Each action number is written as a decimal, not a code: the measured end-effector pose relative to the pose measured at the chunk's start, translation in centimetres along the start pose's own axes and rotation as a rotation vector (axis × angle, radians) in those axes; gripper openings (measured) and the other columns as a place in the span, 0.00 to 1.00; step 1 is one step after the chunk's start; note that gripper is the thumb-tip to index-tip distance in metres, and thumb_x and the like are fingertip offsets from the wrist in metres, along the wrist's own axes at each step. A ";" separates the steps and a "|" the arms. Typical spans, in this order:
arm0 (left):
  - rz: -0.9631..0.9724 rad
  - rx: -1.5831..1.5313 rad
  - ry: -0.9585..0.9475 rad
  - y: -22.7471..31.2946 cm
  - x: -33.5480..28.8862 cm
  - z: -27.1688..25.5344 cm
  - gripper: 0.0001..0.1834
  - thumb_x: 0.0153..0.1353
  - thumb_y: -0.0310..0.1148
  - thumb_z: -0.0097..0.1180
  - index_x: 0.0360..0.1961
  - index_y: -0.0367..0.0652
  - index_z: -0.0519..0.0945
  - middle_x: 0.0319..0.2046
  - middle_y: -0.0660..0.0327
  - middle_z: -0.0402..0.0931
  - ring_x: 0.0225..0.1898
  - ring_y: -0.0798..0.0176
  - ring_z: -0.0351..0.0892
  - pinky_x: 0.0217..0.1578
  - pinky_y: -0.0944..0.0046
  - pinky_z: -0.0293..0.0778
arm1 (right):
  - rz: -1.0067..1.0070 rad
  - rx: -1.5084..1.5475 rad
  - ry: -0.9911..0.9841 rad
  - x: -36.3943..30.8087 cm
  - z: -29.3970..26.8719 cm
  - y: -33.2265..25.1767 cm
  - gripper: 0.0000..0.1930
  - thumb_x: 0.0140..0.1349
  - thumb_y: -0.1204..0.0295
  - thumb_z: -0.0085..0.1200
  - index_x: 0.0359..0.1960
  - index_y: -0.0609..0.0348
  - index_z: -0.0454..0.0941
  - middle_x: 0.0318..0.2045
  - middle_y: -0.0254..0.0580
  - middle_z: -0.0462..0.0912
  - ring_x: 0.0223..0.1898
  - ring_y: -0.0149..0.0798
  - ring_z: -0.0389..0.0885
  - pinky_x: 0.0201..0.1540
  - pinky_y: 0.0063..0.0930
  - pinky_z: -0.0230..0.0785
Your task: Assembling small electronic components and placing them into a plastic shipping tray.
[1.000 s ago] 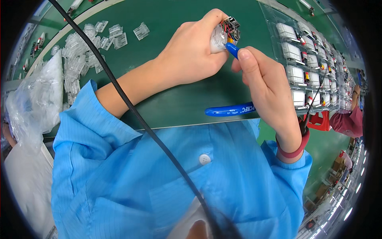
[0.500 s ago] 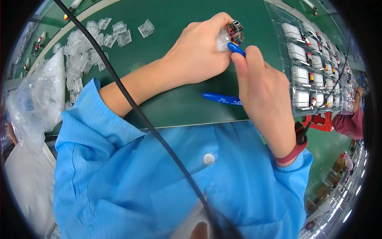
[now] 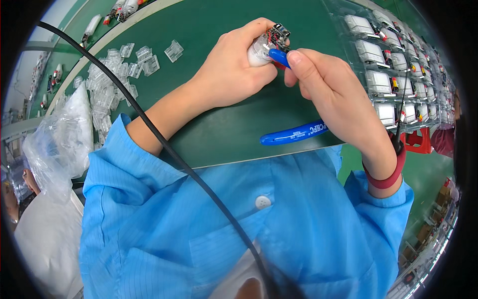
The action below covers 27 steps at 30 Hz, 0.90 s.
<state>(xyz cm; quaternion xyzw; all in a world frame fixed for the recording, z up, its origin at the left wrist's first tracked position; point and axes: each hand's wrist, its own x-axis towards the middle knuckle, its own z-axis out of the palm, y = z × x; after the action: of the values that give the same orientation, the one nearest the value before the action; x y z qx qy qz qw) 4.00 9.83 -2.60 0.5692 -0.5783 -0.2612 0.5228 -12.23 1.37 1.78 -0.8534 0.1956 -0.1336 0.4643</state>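
Pinched in my left hand (image 3: 236, 65) is a small device: a white and clear plastic housing (image 3: 259, 53) with a circuit board and thin red and black wires (image 3: 279, 35) showing at its upper end. My right hand (image 3: 331, 87) is closed round blue-handled pliers (image 3: 280, 57), as they appear. One blue handle end is against the housing. A second blue handle (image 3: 291, 134), with pale print, sticks out from beneath the hand over the mat. The tool's head is hidden by my palm.
Clear plastic parts (image 3: 104, 82) lie heaped at the left, beside a crumpled plastic bag (image 3: 62, 142). At the right, clear trays (image 3: 348, 30) hold rows of white units with wires. A black cable (image 3: 164, 142) crosses the view. A red stool (image 3: 417, 141) stands beyond the table.
My view has tilted a little. The device has turned slightly in my left hand, showing more of its housing. My right hand's wrist has swung outward to the right, the blue handle still against the device.
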 end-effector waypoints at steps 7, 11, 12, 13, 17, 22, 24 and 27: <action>-0.047 -0.018 -0.070 0.8 0.1 -0.1 0.14 0.45 0.25 0.53 0.37 0.39 0.74 0.24 0.56 0.76 0.27 0.57 0.76 0.30 0.63 0.71 | -0.043 -0.264 -0.103 0.4 -0.9 -1.0 0.18 0.69 0.62 0.40 0.24 0.62 0.67 0.14 0.38 0.63 0.15 0.32 0.62 0.20 0.30 0.54; -0.016 0.044 -0.005 0.7 0.4 0.4 0.13 0.45 0.25 0.53 0.36 0.38 0.74 0.25 0.54 0.76 0.28 0.54 0.77 0.30 0.62 0.71 | -0.251 -0.774 0.065 -0.3 0.6 -2.0 0.15 0.67 0.64 0.43 0.26 0.61 0.63 0.14 0.43 0.67 0.13 0.43 0.68 0.18 0.38 0.58; -0.014 0.049 -0.005 0.7 0.4 0.3 0.13 0.45 0.25 0.53 0.36 0.38 0.74 0.25 0.54 0.76 0.28 0.54 0.77 0.30 0.62 0.71 | -0.234 -0.876 0.090 -0.6 1.1 -2.6 0.14 0.67 0.65 0.45 0.26 0.61 0.61 0.15 0.44 0.70 0.15 0.47 0.69 0.18 0.41 0.59; -0.074 0.044 0.006 0.8 0.3 0.1 0.13 0.45 0.25 0.53 0.36 0.38 0.74 0.25 0.54 0.76 0.28 0.54 0.76 0.31 0.62 0.71 | -0.216 -0.978 0.117 -0.7 1.5 -3.0 0.14 0.66 0.66 0.46 0.27 0.61 0.59 0.16 0.45 0.72 0.16 0.51 0.71 0.18 0.43 0.60; -0.124 -0.022 -0.005 0.3 0.7 0.1 0.14 0.46 0.25 0.53 0.37 0.37 0.75 0.26 0.55 0.76 0.28 0.60 0.76 0.31 0.64 0.71 | -0.221 -0.562 0.198 -0.1 1.6 -0.3 0.14 0.67 0.65 0.45 0.27 0.60 0.64 0.16 0.44 0.69 0.14 0.41 0.68 0.18 0.35 0.57; -0.171 -0.242 -0.059 0.1 0.3 -0.6 0.16 0.46 0.22 0.51 0.41 0.37 0.73 0.25 0.62 0.72 0.25 0.70 0.69 0.27 0.71 0.66 | -0.073 -0.091 0.140 0.1 0.6 0.2 0.18 0.69 0.61 0.40 0.25 0.61 0.70 0.15 0.34 0.62 0.18 0.25 0.60 0.21 0.23 0.52; -0.211 -0.327 -0.084 0.1 0.4 -0.9 0.16 0.45 0.22 0.52 0.39 0.38 0.74 0.27 0.65 0.72 0.27 0.72 0.70 0.30 0.72 0.68 | 0.026 0.018 0.061 0.2 0.0 -0.5 0.20 0.69 0.59 0.39 0.25 0.62 0.71 0.15 0.28 0.62 0.19 0.23 0.58 0.22 0.21 0.51; -0.295 -0.413 -0.118 0.2 0.5 -1.2 0.16 0.45 0.21 0.51 0.39 0.38 0.74 0.27 0.65 0.72 0.28 0.73 0.69 0.30 0.73 0.66 | -0.039 0.006 0.086 0.6 0.5 -0.5 0.20 0.69 0.59 0.39 0.24 0.62 0.70 0.15 0.30 0.62 0.19 0.24 0.58 0.22 0.22 0.52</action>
<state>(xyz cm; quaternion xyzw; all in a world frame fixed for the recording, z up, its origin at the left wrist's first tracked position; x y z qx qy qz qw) 5.05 9.79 -1.87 0.5121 -0.4530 -0.4802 0.5495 -11.36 1.70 2.02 -0.8492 0.1980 -0.1798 0.4553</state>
